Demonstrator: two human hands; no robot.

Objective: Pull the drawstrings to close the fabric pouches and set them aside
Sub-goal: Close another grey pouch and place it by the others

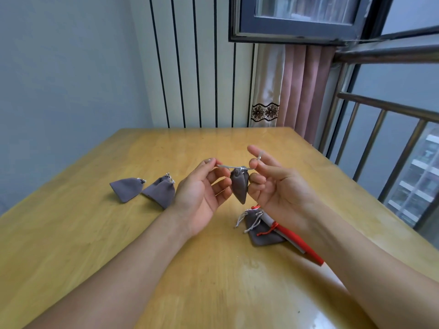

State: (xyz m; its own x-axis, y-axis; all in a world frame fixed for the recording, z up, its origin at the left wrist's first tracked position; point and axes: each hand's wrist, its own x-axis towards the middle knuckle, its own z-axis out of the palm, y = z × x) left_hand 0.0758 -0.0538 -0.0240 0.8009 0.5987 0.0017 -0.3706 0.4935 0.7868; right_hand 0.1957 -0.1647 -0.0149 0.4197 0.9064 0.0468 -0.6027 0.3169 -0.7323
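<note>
Both hands, left hand (199, 198) and right hand (280, 188), pinch the cinched pouch's (239, 186) drawstrings (228, 166) taut.

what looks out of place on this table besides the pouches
A red and white pen lies half under the unclosed pouch near the right hand; it is no part of the pouch work. Nothing looks spilled or damaged.

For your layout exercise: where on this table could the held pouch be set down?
Bare wood lies on the table behind the two closed pouches and along the near left edge. Crowded: under the right hand, where an open pouch overlaps a red pen.
</note>
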